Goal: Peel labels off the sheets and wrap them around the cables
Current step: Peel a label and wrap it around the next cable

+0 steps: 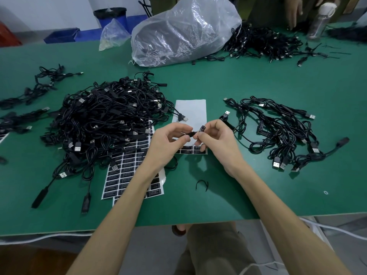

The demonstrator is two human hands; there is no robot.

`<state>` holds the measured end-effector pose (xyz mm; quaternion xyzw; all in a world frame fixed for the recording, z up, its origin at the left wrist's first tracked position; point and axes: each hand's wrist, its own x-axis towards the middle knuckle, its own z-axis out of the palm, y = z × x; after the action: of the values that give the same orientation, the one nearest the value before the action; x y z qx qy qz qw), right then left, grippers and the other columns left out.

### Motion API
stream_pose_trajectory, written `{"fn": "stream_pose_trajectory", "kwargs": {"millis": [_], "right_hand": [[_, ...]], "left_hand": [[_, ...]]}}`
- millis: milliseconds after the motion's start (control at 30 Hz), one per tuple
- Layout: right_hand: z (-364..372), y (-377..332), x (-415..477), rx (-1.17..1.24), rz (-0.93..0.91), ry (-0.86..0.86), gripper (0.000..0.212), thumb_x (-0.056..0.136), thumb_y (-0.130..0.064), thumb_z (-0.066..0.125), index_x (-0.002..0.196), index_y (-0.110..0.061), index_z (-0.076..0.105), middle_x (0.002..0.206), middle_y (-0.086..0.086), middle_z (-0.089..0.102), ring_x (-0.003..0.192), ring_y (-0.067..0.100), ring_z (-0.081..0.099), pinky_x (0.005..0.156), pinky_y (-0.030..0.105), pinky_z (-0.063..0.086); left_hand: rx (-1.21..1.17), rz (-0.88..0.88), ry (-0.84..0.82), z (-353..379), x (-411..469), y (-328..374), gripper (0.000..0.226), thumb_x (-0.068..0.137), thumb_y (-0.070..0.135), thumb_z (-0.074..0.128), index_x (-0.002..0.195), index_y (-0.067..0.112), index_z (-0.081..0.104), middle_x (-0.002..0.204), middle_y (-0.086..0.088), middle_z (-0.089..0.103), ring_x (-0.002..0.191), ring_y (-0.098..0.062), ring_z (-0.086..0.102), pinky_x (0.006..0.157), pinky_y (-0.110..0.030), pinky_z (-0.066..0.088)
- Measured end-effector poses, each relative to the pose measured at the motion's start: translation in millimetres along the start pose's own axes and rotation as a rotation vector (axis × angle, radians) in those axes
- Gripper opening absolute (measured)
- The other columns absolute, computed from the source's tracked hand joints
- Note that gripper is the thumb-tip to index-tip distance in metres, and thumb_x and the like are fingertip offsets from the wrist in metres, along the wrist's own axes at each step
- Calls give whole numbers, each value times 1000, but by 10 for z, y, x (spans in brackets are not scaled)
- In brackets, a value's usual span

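A: Where was the cable (190,133), and which way did it lie?

B: At the centre of the frame, held above the worktop (228,86). Its long axis ran roughly left to right between the two hands. It was thin, round, black cord, and the far part trailed off toward the right of the frame.

A: And the fingers?

B: The left hand (168,141) pinched the cord between thumb and forefinger, the other fingers loosely curled. The right hand (217,139) pinched the label (203,128) at the cord. The label was a small glossy black strip standing up above it.

A: Could you read the label?

B: No. There was pale print on the black, but it was too small to read.

A: What about the sheets?

B: A nearly bare white backing sheet (191,112) lay just behind the hands, with one row of black labels along its near edge. Fuller sheets (127,167), with black rectangles in tidy rows, lay under the left forearm, partly beneath the tangled cable pile (107,120) at centre left. A smaller bunch (278,132) lay at the right, and a crinkled clear plastic bag (184,30) sat at the top.
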<state>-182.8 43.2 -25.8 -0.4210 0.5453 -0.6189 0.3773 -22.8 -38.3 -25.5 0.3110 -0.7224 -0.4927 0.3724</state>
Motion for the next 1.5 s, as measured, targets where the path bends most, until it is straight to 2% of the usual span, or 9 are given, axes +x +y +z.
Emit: {"fn": "stream_pose_trajectory", "kwargs": {"millis": [233,400,567,767,867,967,1167,1367,1500], "right_hand": [[22,42,7,-97,-34,-60,20,100,-1,56,111,-17,60,76,1,69,63,12,60,59,26,50],[24,114,1,-284,-129,-126,25,103,-9,54,125,-21,51,75,-6,67,71,14,59,71,29,48],[38,191,10,-493,-206,-193,36,103,-15,57,134,-27,45,80,-13,68,72,9,59,66,15,40],[37,227,36,-527,-179,-188,40,100,-17,59,136,-28,45,83,-7,69,79,13,62,70,22,46],[43,210,29,-515,-181,-183,39,99,-18,65,133,-26,48,83,-9,69,77,7,61,70,15,45],[42,181,20,-493,-156,-171,32,96,-23,72,123,-26,54,88,-8,71,78,3,62,69,11,44],[27,144,36,-395,-108,-94,10,95,-18,73,91,-24,66,77,-6,71,69,6,64,64,14,45],[1,128,32,-297,-73,-17,10,100,-21,66,91,-26,66,70,-7,69,55,6,57,57,21,46],[5,98,23,-228,-86,23,11,102,-13,62,93,-20,63,68,-5,66,56,12,56,58,29,48]], "left_hand": [[6,9,-1,-7,4,-3,26,95,-3,67,106,20,74,108,3,76,94,-21,71,76,-30,58],[9,4,5,-9,4,4,21,98,1,65,104,17,75,106,0,75,87,-13,69,72,-30,56],[28,-13,-19,10,16,-21,12,96,5,70,98,15,77,99,0,73,76,-6,64,65,-23,50],[49,-33,-24,3,23,-54,3,90,7,77,93,6,75,98,-10,73,81,-12,67,71,-25,50],[97,-35,-38,7,27,-54,10,94,6,72,88,13,72,97,-7,69,79,-15,63,71,-32,52],[128,-44,-17,12,31,-47,17,98,5,68,86,17,68,95,-5,65,71,-13,58,68,-28,49],[76,-63,49,-13,33,-29,4,99,6,66,95,5,68,101,-14,66,62,-11,58,68,-28,51],[-34,-34,23,-13,16,-27,11,91,4,76,99,11,71,100,-4,73,84,-9,67,70,-22,54],[-13,24,14,-9,6,-33,32,85,1,81,107,22,74,112,-4,73,106,-18,69,85,-34,59]]}}
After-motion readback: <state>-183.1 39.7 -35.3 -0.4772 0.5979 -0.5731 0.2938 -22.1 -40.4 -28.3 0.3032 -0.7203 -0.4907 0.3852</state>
